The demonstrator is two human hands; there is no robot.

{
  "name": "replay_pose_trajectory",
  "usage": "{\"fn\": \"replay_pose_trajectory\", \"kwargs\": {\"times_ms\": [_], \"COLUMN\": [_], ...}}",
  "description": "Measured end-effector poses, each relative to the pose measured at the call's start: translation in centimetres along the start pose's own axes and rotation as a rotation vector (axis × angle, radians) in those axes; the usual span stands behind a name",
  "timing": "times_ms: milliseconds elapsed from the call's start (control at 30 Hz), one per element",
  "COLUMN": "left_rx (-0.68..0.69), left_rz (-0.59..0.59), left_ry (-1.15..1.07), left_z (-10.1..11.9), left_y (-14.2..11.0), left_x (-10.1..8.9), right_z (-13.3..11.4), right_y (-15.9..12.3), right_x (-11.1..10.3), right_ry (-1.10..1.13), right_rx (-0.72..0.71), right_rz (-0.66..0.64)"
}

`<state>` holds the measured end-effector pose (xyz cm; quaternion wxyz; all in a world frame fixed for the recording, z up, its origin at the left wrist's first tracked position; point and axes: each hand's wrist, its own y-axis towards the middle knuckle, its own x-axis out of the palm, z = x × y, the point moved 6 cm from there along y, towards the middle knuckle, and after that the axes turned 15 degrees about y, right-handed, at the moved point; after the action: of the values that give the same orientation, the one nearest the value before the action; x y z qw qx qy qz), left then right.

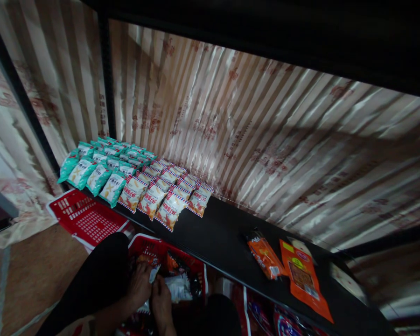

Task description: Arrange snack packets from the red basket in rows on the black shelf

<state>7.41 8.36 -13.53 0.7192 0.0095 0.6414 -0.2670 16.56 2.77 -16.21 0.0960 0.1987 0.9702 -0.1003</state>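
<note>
My left hand [140, 283] and my right hand [161, 296] are close together over a red shopping basket [205, 280] between my knees. The fingers of both hands are closed around a small pale snack packet [154, 273], mostly covered by them. Inside the basket, around my hands, lie a whitish packet [179, 287] and an orange-and-black packet [175, 262]. Other contents there are too dark to make out. In front of the basket runs a black shelf [210, 233] with rows of snack bags.
Teal snack bags [112, 187] and striped-edged white-orange bags [170, 207] stand in rows at the shelf's left. Two orange packets [303, 273] lie at its right. A red basket [94, 224] sits at left, and purple packages [287, 322] are below the shelf. Corrugated wrapping [210, 116] lines the back.
</note>
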Motion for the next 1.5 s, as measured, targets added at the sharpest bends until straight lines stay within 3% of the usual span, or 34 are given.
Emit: {"fn": "replay_pose_trajectory", "kwargs": {"times_ms": [267, 533, 767, 933, 1200, 1500], "left_rx": [-0.048, -0.079, -0.091, -0.026, -0.026, 0.021], "left_rz": [0.009, 0.01, 0.018, 0.055, 0.069, 0.087], "left_ry": [-0.049, -0.127, -0.125, -0.158, -0.201, -0.156], "left_z": [-0.1, 0.4, 1.2, 1.8, 1.7, 1.8], "left_y": [0.1, -0.2, -0.9, -1.1, -1.1, -1.2], "left_x": [-0.9, -2.3, -4.2, -5.7, -6.9, -7.4], "right_z": [1.7, 2.3, 0.9, -0.6, -4.1, -5.3], "right_y": [0.0, -0.1, -0.9, -1.1, -1.8, -2.6], "right_x": [0.0, -0.2, -0.9, -1.1, -0.9, -2.2], "right_ry": [0.081, 0.482, 0.612, 0.688, 0.88, 0.909], "right_rx": [0.143, 0.316, 0.382, 0.343, 0.308, 0.315], "right_rz": [0.012, -0.008, 0.083, 0.118, -0.083, -0.028]}}
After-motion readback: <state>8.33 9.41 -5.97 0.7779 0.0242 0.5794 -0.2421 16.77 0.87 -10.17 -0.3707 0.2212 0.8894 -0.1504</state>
